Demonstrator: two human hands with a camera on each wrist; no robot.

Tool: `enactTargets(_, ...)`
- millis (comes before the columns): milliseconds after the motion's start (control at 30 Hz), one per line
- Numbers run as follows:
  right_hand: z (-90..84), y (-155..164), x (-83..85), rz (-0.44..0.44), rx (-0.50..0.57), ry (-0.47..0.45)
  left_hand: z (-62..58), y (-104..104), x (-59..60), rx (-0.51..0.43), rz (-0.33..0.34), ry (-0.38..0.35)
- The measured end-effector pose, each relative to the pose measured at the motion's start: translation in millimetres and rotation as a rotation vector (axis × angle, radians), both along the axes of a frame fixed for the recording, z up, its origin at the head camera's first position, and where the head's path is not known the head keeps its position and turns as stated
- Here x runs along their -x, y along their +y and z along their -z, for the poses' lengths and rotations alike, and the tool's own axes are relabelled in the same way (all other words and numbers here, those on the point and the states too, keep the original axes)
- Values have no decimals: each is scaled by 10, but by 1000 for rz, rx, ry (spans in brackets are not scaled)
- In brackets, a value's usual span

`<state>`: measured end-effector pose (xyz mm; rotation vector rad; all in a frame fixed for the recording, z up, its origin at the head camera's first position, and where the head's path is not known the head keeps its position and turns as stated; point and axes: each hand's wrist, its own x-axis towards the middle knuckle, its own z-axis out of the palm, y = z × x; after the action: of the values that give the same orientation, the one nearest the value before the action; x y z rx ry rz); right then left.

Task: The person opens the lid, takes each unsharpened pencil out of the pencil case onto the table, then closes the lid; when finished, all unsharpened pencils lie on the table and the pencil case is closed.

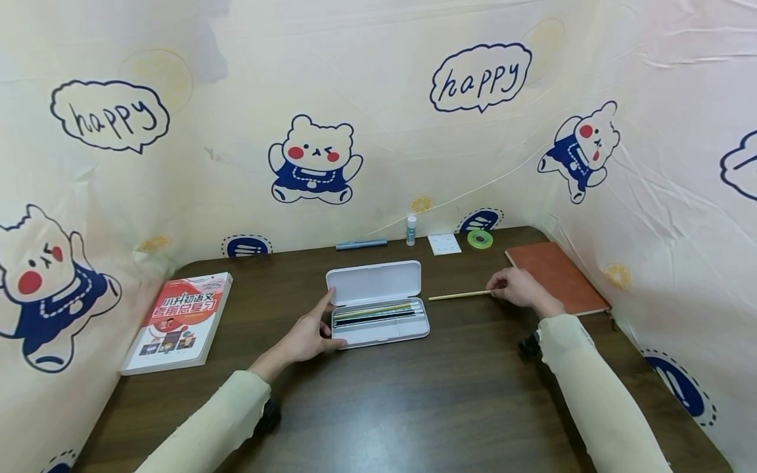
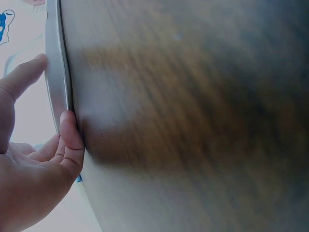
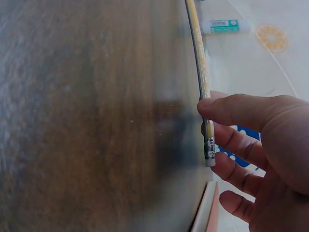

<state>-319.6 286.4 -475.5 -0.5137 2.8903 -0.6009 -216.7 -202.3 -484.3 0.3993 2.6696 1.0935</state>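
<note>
Sleeved forearms come in from the bottom edge, both in pale cream sleeves, over a dark wood tabletop (image 1: 414, 407). Left hand (image 1: 307, 335) sits at the left end of the open white pencil case (image 1: 378, 309): index finger up along the lid's edge, thumb against the tray's near corner, other fingers loosely open. Left wrist view confirms it, fingertips (image 2: 72, 133) touching the case rim (image 2: 58, 82) from both sides. Looks like a bracing hold so the case stays put, not a lift.

Case lies flat, lid hinged back and standing toward the wall, a few pencils already lying lengthwise in the tray.

Right hand (image 1: 514, 287) is well right of the case, fingers pinched on the eraser end of a yellow pencil (image 1: 458, 295). Pencil lies roughly level, tip pointing left toward the case, apart from it. Right wrist view shows thumb and index clamped just above the ferrule (image 3: 209, 145), remaining fingers curled under. End grip leaves the whole shaft free, probably handy for laying it flat.

Elsewhere: red-and-white book (image 1: 177, 322) at left, brown notebook (image 1: 556, 276) just behind the right hand, and along the back wall a blue pen (image 1: 361, 244), glue stick (image 1: 411, 230), white note pad (image 1: 444, 244), green tape roll (image 1: 480, 239). Bear-print curtain all round.
</note>
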Motion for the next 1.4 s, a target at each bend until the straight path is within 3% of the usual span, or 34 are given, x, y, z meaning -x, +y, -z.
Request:
enactTargets(400,57,-19,22,5,-40,19,8,17,-5,-2,-12,0)
enactTargets(667,-23,-119,-19,24,35,-4,15,9,-10,-5,-13,-7)
enactTargets(1033,-264,-526,-192,-55,110,55,16,-2,-21,-8,-11,-7)
enactTargets(1400,-277,-964,-270,-136,138,4,19,-13,-10,-11,-9,-5)
